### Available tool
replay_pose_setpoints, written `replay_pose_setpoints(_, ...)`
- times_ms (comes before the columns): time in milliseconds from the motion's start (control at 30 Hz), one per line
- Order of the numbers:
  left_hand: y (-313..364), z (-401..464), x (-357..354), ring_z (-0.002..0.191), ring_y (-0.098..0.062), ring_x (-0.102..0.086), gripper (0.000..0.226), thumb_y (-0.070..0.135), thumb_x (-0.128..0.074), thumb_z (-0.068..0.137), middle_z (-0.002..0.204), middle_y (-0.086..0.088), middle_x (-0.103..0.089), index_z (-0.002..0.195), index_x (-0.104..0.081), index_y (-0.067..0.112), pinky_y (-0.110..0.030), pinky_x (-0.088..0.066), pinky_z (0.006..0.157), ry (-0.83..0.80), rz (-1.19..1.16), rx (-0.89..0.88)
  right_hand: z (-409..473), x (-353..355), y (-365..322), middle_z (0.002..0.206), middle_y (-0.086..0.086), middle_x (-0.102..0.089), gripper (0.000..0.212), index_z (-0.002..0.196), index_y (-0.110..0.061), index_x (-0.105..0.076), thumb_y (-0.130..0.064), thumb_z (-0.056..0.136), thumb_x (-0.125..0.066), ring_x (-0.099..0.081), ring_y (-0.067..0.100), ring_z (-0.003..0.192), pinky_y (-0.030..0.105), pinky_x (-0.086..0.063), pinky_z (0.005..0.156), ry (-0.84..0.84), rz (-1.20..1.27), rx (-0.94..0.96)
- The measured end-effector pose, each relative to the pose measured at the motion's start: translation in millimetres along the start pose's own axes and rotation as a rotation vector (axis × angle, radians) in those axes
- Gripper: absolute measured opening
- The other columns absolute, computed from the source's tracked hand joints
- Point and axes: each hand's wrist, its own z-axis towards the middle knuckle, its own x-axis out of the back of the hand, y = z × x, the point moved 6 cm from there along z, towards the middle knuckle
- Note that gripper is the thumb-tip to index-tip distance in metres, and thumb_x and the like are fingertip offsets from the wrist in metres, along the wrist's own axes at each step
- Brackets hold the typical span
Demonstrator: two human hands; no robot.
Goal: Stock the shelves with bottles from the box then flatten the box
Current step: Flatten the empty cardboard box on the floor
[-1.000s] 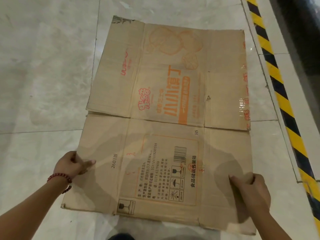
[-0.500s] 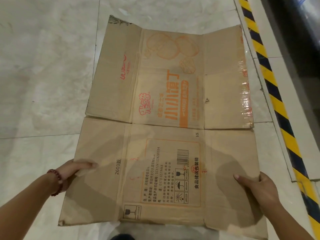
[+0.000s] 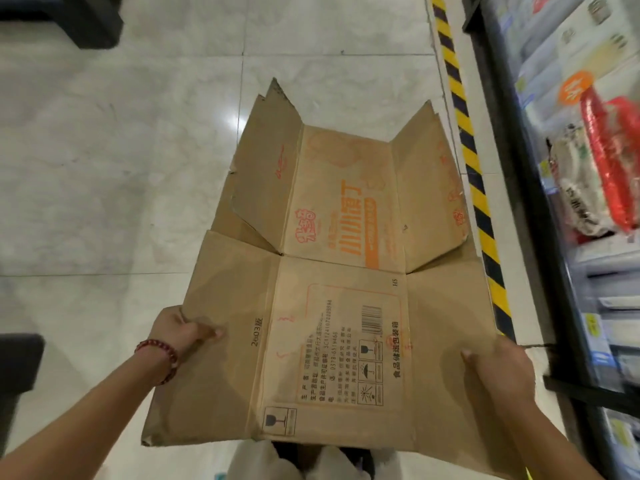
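Observation:
A flattened brown cardboard box (image 3: 332, 306) with orange print and a barcode is held up off the tiled floor in front of me. Its far half hangs down past the middle crease, and both far side flaps fold upward. My left hand (image 3: 180, 332), with a red bead bracelet at the wrist, grips the box's left edge, thumb on top. My right hand (image 3: 498, 368) grips the right edge the same way. No bottles are in view.
Shelves (image 3: 588, 202) with packaged goods run along the right side, fronted by a black and yellow striped strip (image 3: 467, 161) on the floor. Pale marble tiles (image 3: 104, 168) spread to the left. Dark objects sit at the top left corner (image 3: 69, 19) and left edge (image 3: 17, 368).
The box, which lay flat on the floor, has been lifted by both hands; its far half now sags and the side flaps stand up. My view has swung toward the shelves.

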Motion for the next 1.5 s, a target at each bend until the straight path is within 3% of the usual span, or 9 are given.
replay_pose_setpoints(100,25.5,-53.6,40.8,0.063,-0.028,-0.063,0.037,0.006,-0.081,0.036,0.061,-0.009,-0.068,0.068,-0.065,0.001,-0.026,-0.046,0.054,0.033,0.026,0.023,-40.9,48.1,-23.4,0.076,0.011,-0.059,0.007,0.078,-0.011,-0.061,-0.007,0.079,-0.068,-0.050,0.031,0.072,0.033,-0.034,0.060,-0.034,-0.037,-0.002)
replay_pose_setpoints(267,75.9,-134.9,112.1,0.074,-0.028,-0.058,0.033,0.000,-0.083,0.054,0.079,-0.016,-0.065,0.077,-0.059,0.001,-0.030,-0.042,0.057,0.101,0.172,0.024,-102.4,129.1,-61.2,0.082,0.014,-0.055,0.013,0.083,-0.010,-0.057,0.001,0.078,-0.061,-0.047,0.029,0.077,0.034,-0.036,0.067,-0.110,-0.044,-0.054)
replay_pose_setpoints(467,153.1,-234.9,183.2,0.066,-0.025,-0.059,0.026,0.000,-0.082,0.057,0.066,-0.014,-0.064,0.072,-0.061,0.001,-0.028,-0.039,0.049,0.163,0.233,-0.022,-152.2,223.4,-123.7,0.107,0.021,-0.064,0.023,0.104,-0.001,-0.064,-0.003,0.082,-0.058,-0.058,0.033,0.099,0.033,-0.044,0.082,-0.162,-0.069,-0.025)
replay_pose_setpoints(667,221.9,-320.5,235.6,0.058,-0.025,-0.057,0.026,0.004,-0.083,0.057,0.065,-0.015,-0.063,0.071,-0.061,0.001,-0.025,-0.040,0.046,0.204,0.196,-0.106,-186.6,307.5,-185.0,0.099,0.028,-0.063,0.013,0.091,0.008,-0.062,-0.001,0.085,-0.055,-0.059,0.039,0.092,0.031,-0.038,0.068,-0.090,-0.010,0.104)
replay_pose_setpoints(833,249.5,-361.4,262.3,0.060,-0.021,-0.052,0.034,0.007,-0.086,0.055,0.067,-0.011,-0.058,0.070,-0.055,0.004,-0.027,-0.037,0.047,0.256,0.132,-0.171,-200.2,355.2,-227.4,0.099,0.027,-0.064,0.017,0.095,0.007,-0.062,-0.003,0.083,-0.055,-0.060,0.041,0.094,0.036,-0.045,0.076,-0.022,0.051,0.186)
replay_pose_setpoints(1133,284.7,-361.7,296.6,0.071,-0.027,-0.058,0.032,0.006,-0.085,0.054,0.076,-0.012,-0.064,0.077,-0.063,0.002,-0.030,-0.043,0.053,0.281,0.011,-0.229,-193.7,388.3,-302.2,0.098,0.027,-0.060,0.019,0.094,0.011,-0.058,-0.005,0.084,-0.056,-0.058,0.039,0.092,0.032,-0.041,0.069,0.007,0.027,0.324)
replay_pose_setpoints(1333,330.2,-315.6,304.1,0.065,-0.021,-0.053,0.030,0.006,-0.084,0.058,0.073,-0.009,-0.060,0.071,-0.057,0.007,-0.030,-0.039,0.052,0.269,0.012,-0.233,-167.3,380.8,-351.5,0.100,0.026,-0.062,0.020,0.097,0.008,-0.060,-0.005,0.081,-0.059,-0.059,0.038,0.093,0.032,-0.042,0.071,0.000,0.047,0.295)
replay_pose_setpoints(1500,380.0,-271.2,308.3,0.069,-0.025,-0.053,0.031,0.005,-0.082,0.060,0.071,-0.007,-0.057,0.076,-0.056,0.006,-0.035,-0.043,0.059,0.222,0.030,-0.234,-145.7,377.1,-389.4,0.106,0.027,-0.062,0.025,0.103,0.009,-0.061,-0.006,0.083,-0.060,-0.058,0.040,0.099,0.036,-0.046,0.078,0.043,0.058,0.225)
